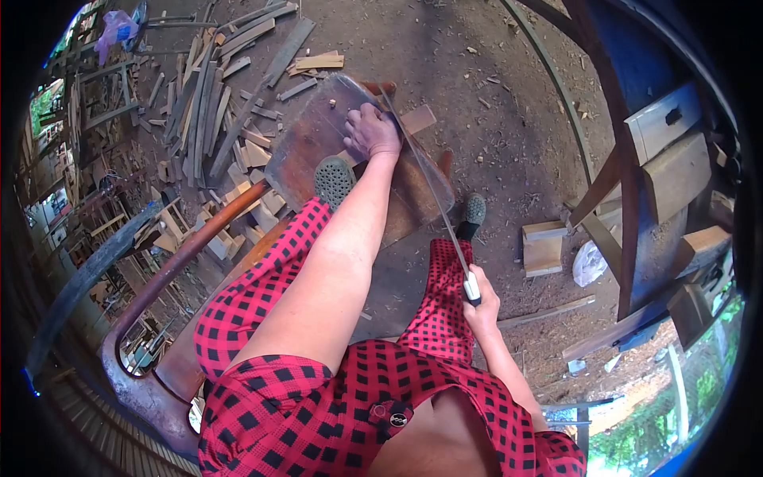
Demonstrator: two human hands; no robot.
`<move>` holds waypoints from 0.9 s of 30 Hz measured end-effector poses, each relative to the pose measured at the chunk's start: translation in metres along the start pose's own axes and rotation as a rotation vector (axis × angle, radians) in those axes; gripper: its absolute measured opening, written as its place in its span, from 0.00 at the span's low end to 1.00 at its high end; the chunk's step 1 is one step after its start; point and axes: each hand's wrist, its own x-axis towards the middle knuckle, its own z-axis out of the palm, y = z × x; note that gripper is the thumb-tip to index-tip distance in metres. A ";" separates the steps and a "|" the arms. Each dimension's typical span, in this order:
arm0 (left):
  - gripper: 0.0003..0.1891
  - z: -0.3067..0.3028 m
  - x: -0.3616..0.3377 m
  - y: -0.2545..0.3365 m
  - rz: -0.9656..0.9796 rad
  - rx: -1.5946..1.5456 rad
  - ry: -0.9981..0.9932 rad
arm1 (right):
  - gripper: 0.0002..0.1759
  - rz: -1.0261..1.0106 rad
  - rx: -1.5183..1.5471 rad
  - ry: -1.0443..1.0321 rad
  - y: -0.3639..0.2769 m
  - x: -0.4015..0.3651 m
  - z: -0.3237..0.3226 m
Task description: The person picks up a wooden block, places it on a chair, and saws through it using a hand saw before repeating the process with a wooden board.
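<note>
My right hand is wrapped round the white-and-black handle of a hand saw. Its long, thin blade runs away from me, with the far end beside my left hand. The fingers of that hand are curled down over a short wooden board, one end of which sticks out to the right past the blade. The board lies across a worn wooden stool. On the stool's near side rests my left foot in a dark perforated shoe, close to the board. Whether the teeth touch the wood cannot be made out.
Wood offcuts and strips are heaped at the left. A curved wooden armrest stands at my left side. Wooden blocks, a plastic bag and leaning planks are on the right. My other shoe is on the dirt floor.
</note>
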 end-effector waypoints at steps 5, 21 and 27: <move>0.08 -0.008 -0.005 0.004 0.039 -0.031 0.035 | 0.32 -0.067 0.034 -0.004 -0.025 0.104 0.034; 0.13 -0.001 -0.001 -0.001 0.024 -0.015 0.009 | 0.37 -0.053 -0.031 0.062 0.011 0.007 0.021; 0.14 -0.007 -0.003 0.005 0.001 -0.030 -0.011 | 0.38 -0.065 -0.119 0.069 -0.024 0.001 -0.028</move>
